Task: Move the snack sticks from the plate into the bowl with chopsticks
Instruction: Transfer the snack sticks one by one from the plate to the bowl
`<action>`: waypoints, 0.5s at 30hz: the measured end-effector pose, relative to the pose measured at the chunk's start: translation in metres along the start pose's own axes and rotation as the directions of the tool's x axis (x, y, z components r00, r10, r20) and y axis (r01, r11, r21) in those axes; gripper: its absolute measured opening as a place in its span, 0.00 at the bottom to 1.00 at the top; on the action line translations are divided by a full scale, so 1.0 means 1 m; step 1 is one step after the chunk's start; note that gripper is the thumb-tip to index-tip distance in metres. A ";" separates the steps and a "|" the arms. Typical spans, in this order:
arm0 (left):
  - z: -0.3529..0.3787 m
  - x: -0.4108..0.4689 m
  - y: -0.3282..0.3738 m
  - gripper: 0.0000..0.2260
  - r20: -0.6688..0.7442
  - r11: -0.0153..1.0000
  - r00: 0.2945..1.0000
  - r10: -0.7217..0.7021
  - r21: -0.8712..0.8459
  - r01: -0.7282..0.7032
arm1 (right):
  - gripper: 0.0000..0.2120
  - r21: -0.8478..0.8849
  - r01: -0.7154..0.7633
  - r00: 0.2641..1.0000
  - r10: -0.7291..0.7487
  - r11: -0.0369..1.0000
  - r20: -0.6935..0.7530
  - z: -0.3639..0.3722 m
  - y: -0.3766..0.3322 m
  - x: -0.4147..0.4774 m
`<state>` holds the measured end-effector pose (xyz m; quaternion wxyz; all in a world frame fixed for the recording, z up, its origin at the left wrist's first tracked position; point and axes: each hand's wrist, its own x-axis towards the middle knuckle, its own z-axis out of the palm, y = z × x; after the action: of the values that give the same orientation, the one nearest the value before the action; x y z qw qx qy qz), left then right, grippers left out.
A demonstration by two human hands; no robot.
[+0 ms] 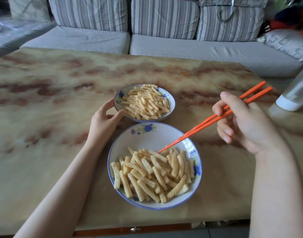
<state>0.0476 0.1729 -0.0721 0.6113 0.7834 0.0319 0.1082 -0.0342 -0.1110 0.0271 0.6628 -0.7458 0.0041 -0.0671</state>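
So here's where I'm at: the near dish [111,157] sits right at the table's front edge and I'm using it as my landmark. It's white with a blue rim and flowers, and holds a loose heap of snack sticks [152,174] piled toward its near side. Just beyond it, almost rim to rim, is a second smaller dish [171,100], also loaded with sticks [145,103]. Honestly I can't say for sure which one counts as the plate and which as the bowl; both look shallow from up here, though the far one seems a bit deeper. The left hand [104,119] is curled around the near-left rim of that far dish, thumb and fingers touching it, steadying it. The right hand [245,121] hovers to the right of the near dish, closed around the orange chopsticks [214,119], whose tips come together and dip to the far edge of the near pile. The tips look closed on nothing, as far as I can tell. My read is I'm at the picking stage, so next I need to spread the tips, pinch a single stick mid-length, and carry it across without squeezing too hard, since these look brittle.
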 end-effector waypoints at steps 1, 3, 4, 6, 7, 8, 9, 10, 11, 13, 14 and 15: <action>0.000 0.000 0.000 0.20 0.002 1.000 1.000 -0.006 -0.001 0.006 | 0.25 0.014 0.007 1.000 -0.007 1.000 -0.028 0.001 0.000 0.001; 0.000 0.000 0.000 0.20 0.003 1.000 1.000 -0.010 -0.005 0.010 | 0.25 0.040 0.024 0.996 -0.020 0.999 -0.085 0.002 -0.001 0.002; 0.000 0.000 -0.001 0.20 0.003 1.000 1.000 -0.009 -0.006 0.009 | 0.26 0.049 0.034 0.995 -0.029 0.998 -0.100 0.002 -0.002 0.002; 0.000 0.000 -0.001 0.20 0.006 1.000 1.000 -0.003 -0.001 0.003 | 0.27 0.056 0.060 0.993 -0.054 0.997 -0.103 0.000 -0.005 0.001; 0.000 0.000 -0.001 0.20 0.008 1.000 1.000 0.002 0.003 -0.002 | 0.27 0.053 0.072 0.993 -0.066 0.996 -0.099 -0.001 -0.007 0.000; -0.001 0.000 -0.001 0.21 0.009 1.000 1.000 0.007 0.009 -0.007 | 0.27 0.046 0.080 0.993 -0.075 0.996 -0.095 -0.002 -0.008 -0.001; -0.001 0.000 -0.001 0.21 0.010 1.000 1.000 0.011 0.011 -0.011 | 0.27 0.037 0.086 0.992 -0.082 0.996 -0.097 -0.004 -0.009 -0.002; 0.000 0.000 -0.001 0.21 0.008 1.000 1.000 0.014 0.011 -0.014 | 0.26 0.028 0.091 0.991 -0.088 0.995 -0.102 -0.006 -0.010 -0.004; 0.000 0.000 0.000 0.21 0.007 1.000 1.000 0.016 0.009 -0.016 | 0.25 0.020 0.097 0.990 -0.095 0.995 -0.109 -0.007 -0.010 -0.005; 0.000 -0.001 0.000 0.20 0.006 1.000 1.000 0.013 0.004 -0.013 | 0.23 0.004 0.106 0.987 -0.105 0.994 -0.119 -0.010 -0.011 -0.007; 0.000 -0.001 0.001 0.20 0.006 1.000 1.000 0.012 0.004 -0.012 | 0.23 -0.008 0.107 0.987 -0.107 0.994 -0.122 -0.011 -0.011 -0.008; 0.000 -0.001 0.001 0.20 0.005 1.000 1.000 0.012 0.005 -0.012 | 0.22 -0.020 0.103 0.987 -0.105 0.994 -0.124 -0.011 -0.011 -0.008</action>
<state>0.0463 0.1726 -0.0716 0.6088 0.7853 0.0258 0.1096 -0.0439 -0.1200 0.0386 0.6517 -0.7438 0.0070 -0.1483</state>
